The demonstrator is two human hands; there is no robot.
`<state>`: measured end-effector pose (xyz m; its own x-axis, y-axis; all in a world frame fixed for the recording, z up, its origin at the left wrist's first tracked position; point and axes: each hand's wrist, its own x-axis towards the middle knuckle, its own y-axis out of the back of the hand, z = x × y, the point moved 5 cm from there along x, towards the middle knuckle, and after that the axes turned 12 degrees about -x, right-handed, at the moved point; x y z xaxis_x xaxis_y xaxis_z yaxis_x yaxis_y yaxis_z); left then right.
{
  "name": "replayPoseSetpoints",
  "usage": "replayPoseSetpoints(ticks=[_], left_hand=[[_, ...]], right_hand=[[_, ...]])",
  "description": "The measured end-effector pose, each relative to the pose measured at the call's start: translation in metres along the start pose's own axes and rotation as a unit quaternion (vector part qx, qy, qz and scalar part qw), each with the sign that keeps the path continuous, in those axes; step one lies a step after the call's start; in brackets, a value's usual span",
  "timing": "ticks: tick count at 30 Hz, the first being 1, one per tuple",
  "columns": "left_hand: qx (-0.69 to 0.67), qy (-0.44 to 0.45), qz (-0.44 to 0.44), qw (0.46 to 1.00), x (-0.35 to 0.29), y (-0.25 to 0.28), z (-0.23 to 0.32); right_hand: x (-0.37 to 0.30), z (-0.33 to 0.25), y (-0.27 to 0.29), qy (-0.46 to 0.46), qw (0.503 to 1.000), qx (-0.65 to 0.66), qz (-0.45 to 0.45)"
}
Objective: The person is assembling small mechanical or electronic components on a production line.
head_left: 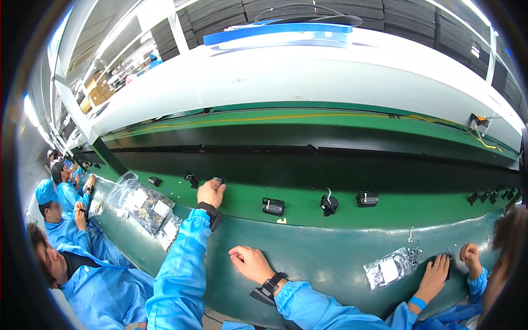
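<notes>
Out over the green strip, my left hand [210,193] is closed on a small black part [219,180]. Most of that part is hidden behind my fingers, so its kind does not show. My right hand [252,264] is held over the dark green bench top [313,247], its fingers loosely bent and pointing left, with nothing visible in them. Just left of my left hand stands another black part [191,180]. To the right along the strip are a black cylindrical unit [273,206], a black part with a white wire [329,204] and a second cylindrical unit [367,199].
Clear bags of small parts [146,206] lie left of my left arm. On the right, a co-worker's hand [433,275] rests near a silvery bag [388,270]. Co-workers in blue sit along the left. A white shelf [308,77] with a blue tray [278,37] spans above.
</notes>
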<state>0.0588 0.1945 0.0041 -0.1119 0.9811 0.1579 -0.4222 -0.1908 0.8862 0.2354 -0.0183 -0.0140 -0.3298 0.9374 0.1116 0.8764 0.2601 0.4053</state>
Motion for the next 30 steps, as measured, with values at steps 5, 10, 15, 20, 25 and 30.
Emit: replayPoseSetpoints(ticks=[5,10,15,20,25,30], left_hand=[[-0.43,0.054,0.029,0.901,-0.003,-0.052,-0.052],[-0.315,0.044,-0.003,0.948,-0.014,-0.032,-0.013],[-0.273,0.048,0.009,0.961,-0.042,-0.005,-0.012],[-0.307,-0.078,0.069,0.946,-0.111,0.035,0.005],[-0.481,-0.05,-0.033,0.875,-0.236,0.076,-0.007],[-0.706,0.058,-0.043,0.705,-0.374,0.062,-0.064]], right_hand=[[0.008,-0.015,-0.014,0.042,0.998,-0.03,-0.022],[0.006,-0.008,-0.002,-0.009,1.0,-0.006,-0.02],[0.007,-0.001,-0.024,-0.016,0.999,-0.005,-0.051],[0.013,0.019,-0.029,-0.066,0.996,0.024,-0.062],[0.022,0.008,-0.025,-0.041,0.997,0.047,-0.047],[0.031,0.026,-0.028,-0.037,0.997,0.038,-0.052]])
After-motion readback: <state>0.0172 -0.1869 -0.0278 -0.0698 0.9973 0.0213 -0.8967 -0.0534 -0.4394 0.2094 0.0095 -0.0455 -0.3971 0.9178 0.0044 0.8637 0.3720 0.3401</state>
